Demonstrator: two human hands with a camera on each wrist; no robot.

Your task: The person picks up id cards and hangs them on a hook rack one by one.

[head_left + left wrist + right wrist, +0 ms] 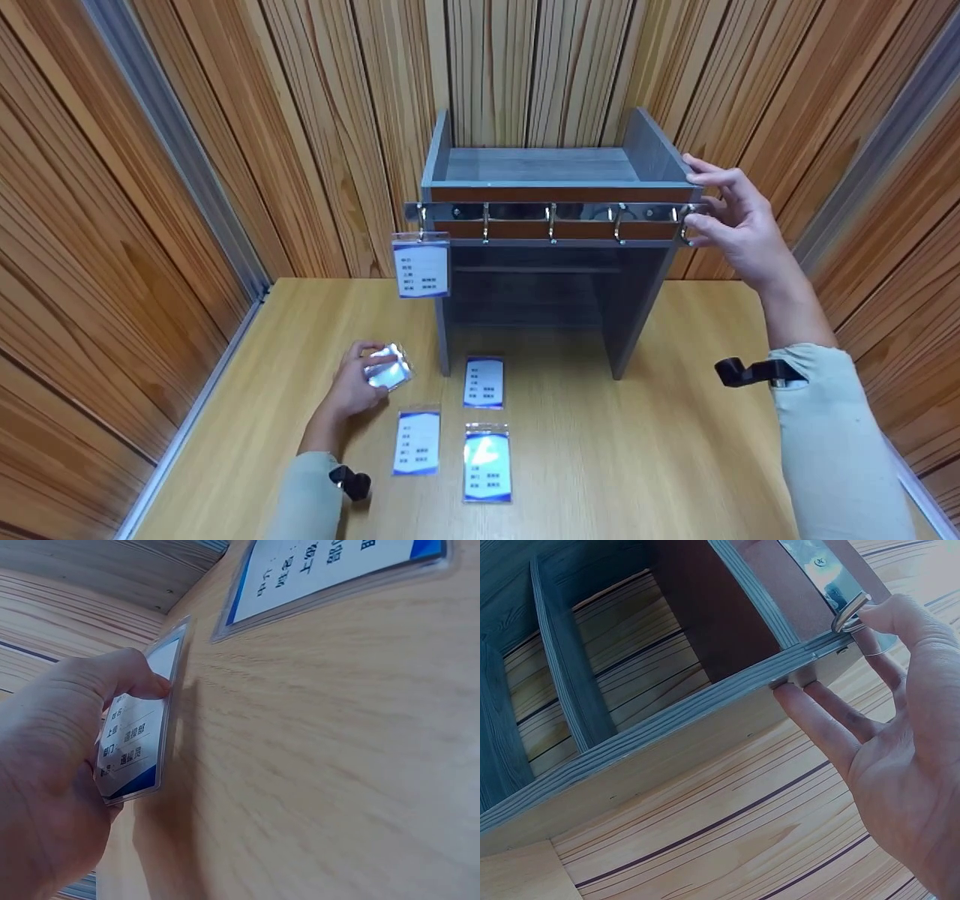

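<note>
Badges [484, 384] number 5: left hand [352, 384] pinches 1; right hand [739, 219] grips 5-hook rail [519, 212].

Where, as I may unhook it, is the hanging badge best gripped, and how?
Probably pinch the hanging badge by its lower left edge, coming from the left: it juts past the shelf there, and the hook holds its top.

Site was a booth-like enclosure. Wood-patterned panels [495, 75] walled it; metal strips [184, 150] lined corners above a wooden tabletop [615, 457].
</note>
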